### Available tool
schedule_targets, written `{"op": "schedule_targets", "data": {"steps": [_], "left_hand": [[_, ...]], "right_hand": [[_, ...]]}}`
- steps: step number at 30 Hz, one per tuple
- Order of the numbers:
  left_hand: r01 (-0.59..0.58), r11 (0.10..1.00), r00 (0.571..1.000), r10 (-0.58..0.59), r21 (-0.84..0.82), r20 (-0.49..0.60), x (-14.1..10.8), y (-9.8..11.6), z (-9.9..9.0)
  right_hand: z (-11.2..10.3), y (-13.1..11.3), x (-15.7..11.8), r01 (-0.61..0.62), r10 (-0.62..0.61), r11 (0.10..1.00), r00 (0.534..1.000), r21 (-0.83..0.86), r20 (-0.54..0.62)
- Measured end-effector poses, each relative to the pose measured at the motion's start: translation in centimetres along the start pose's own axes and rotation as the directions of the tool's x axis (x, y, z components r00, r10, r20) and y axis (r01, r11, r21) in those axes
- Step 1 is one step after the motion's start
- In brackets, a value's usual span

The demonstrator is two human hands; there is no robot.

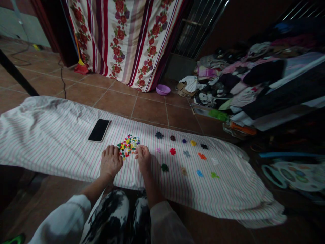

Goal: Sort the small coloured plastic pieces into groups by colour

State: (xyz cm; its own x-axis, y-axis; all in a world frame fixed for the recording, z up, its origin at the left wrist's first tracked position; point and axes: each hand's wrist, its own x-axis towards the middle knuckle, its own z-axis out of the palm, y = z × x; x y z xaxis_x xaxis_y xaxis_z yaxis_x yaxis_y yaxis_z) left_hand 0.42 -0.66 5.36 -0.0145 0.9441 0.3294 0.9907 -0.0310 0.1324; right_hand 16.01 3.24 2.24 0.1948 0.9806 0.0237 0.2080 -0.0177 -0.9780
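A loose pile of small multicoloured pieces (129, 144), in red, yellow, green, white and other colours, lies on a striped cloth (63, 135). My left hand (111, 161) rests palm down at the pile's left edge, fingers extended. At the right edge, my right hand (144, 158) has its thumb and fingertips pinched together; anything between them is too small to make out. To the right, small single-colour heaps lie apart, among them a dark grey heap (159, 135), a red heap (172, 151), an orange heap (202, 156) and a dark green heap (165, 167).
A phone (99, 130) lies on the cloth left of the pile. Beyond the cloth are a floral curtain (127, 40), a purple bowl (163, 89) and a red dustpan (81, 68). Heaped clothes (228, 74) fill the right background.
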Motion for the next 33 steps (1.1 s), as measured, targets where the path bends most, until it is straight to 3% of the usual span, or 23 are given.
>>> {"op": "schedule_targets", "data": {"steps": [6, 13, 18, 24, 29, 33], "left_hand": [[-0.004, 1.000, 1.000, 0.004, 0.018, 0.003, 0.0, 0.0, 0.0], [-0.003, 0.999, 1.000, 0.003, 0.042, -0.011, 0.0, 0.0, 0.3], [-0.014, 0.999, 1.000, 0.015, 0.046, -0.027, -0.2, -0.2, 0.4], [-0.018, 0.997, 0.999, 0.020, 0.078, -0.034, -0.3, -0.2, 0.4], [-0.026, 0.995, 0.999, 0.029, 0.097, -0.021, -0.3, -0.2, 0.3], [-0.018, 0.994, 0.999, 0.021, 0.108, -0.028, -0.3, -0.1, 0.3]], "right_hand": [[0.1, 0.2, -0.3, 0.003, -0.003, 0.999, 1.000, -0.045, -0.002], [-0.3, -0.4, 0.1, 0.010, -0.006, 0.996, 0.999, 0.086, -0.044], [-2.0, -1.4, 0.5, -0.009, 0.027, 0.984, 0.994, 0.178, -0.103], [-7.2, -1.7, 1.0, -0.008, 0.070, 0.974, 0.961, 0.228, -0.266], [-13.2, -1.3, 2.3, -0.005, 0.092, 0.973, 0.923, 0.229, -0.373], [-18.5, -0.2, 4.0, 0.007, 0.120, 0.968, 0.863, 0.249, -0.490]]}}
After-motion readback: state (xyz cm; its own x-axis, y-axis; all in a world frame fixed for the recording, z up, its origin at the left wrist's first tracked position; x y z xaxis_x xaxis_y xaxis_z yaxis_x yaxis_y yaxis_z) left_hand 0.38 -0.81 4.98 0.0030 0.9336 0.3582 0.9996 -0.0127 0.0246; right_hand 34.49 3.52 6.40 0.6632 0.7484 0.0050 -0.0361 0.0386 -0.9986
